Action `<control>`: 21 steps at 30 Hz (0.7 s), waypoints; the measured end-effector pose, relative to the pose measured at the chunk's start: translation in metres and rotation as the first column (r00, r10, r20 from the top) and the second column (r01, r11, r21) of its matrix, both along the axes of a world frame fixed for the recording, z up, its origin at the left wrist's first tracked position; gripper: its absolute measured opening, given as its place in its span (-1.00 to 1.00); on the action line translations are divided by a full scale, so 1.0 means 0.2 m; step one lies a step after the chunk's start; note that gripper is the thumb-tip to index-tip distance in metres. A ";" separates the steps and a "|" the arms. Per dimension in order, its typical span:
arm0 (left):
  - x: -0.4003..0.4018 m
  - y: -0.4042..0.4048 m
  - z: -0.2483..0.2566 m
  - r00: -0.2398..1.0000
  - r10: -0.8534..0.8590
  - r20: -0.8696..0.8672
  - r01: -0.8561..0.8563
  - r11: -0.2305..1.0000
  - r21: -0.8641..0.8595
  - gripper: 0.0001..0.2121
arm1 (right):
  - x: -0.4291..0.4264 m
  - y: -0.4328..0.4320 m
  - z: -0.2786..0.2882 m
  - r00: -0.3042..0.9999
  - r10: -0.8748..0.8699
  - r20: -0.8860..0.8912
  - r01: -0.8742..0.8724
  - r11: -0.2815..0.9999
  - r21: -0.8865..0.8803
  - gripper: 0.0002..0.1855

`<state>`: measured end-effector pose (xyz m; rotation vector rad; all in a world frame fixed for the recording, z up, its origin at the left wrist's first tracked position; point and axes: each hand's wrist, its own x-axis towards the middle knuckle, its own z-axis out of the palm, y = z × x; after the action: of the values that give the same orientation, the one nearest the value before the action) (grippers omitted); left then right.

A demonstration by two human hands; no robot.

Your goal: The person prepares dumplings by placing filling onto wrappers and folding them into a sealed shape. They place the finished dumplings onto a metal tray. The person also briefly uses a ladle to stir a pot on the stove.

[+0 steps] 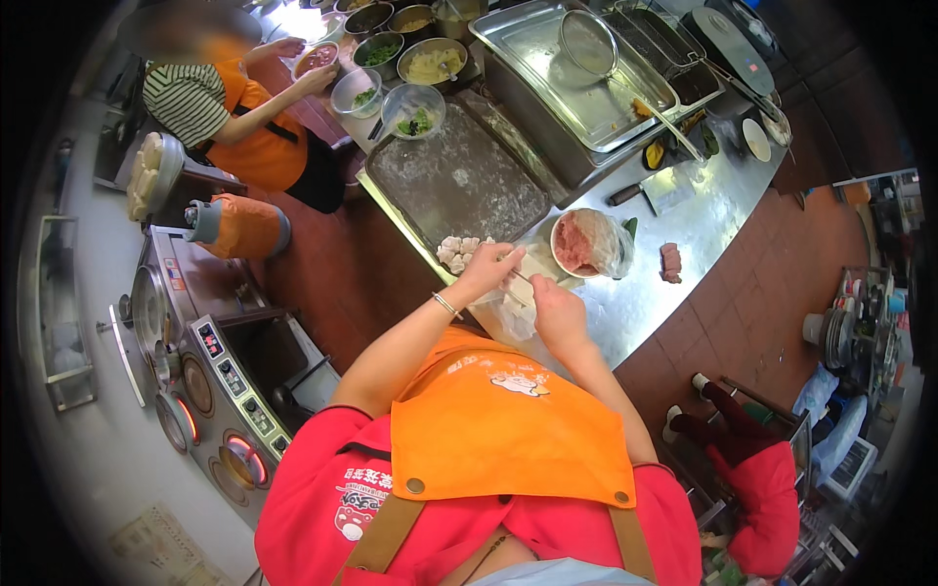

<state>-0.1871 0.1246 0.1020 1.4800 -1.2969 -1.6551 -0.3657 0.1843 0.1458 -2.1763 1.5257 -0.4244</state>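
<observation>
My left hand [492, 272] is near the corner of a floured dark tray [462, 176], beside a cluster of small folded dumplings [456, 253]. My right hand [558, 311] grips a thin stick-like tool [522, 277] whose other end reaches my left fingers. What my left fingers hold is too small to tell. Under and between my hands lies a stack of pale dough wrappers [519, 302] on a clear plastic bag. A white bowl of ground raw meat [575, 245], partly covered by crumpled plastic film, stands just beyond my right hand.
A cleaver [652, 192] and a piece of raw meat [670, 262] lie on the steel table [623, 315]. Behind are a steel fryer tray [538, 80] with a strainer [588, 45] and bowls of food [432, 62]. A co-worker [249, 117] stands at left, another person [762, 498] at lower right; stove burners [245, 460] glow.
</observation>
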 end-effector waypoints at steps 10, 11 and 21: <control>0.36 -0.18 -0.22 0.615 0.205 0.762 0.169 0.909 -0.381 -0.69 | 0.14 -0.11 -0.49 0.994 -0.074 -0.074 0.082 0.990 0.111 -0.75; 0.35 -0.17 -0.21 0.576 0.183 0.796 0.186 0.920 -0.346 -0.66 | 0.16 -0.11 -0.52 0.991 -0.051 -0.120 0.066 0.990 0.124 -0.76; 0.22 0.08 -0.23 0.989 0.132 -0.069 -0.112 0.964 0.239 -0.80 | 0.05 -0.06 -0.59 0.914 -0.295 0.277 0.249 0.950 0.191 -0.79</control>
<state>-0.1423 0.1415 0.0557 1.5724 -0.9701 -1.8166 -0.3558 0.1725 0.0285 -1.6946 1.6301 -0.6754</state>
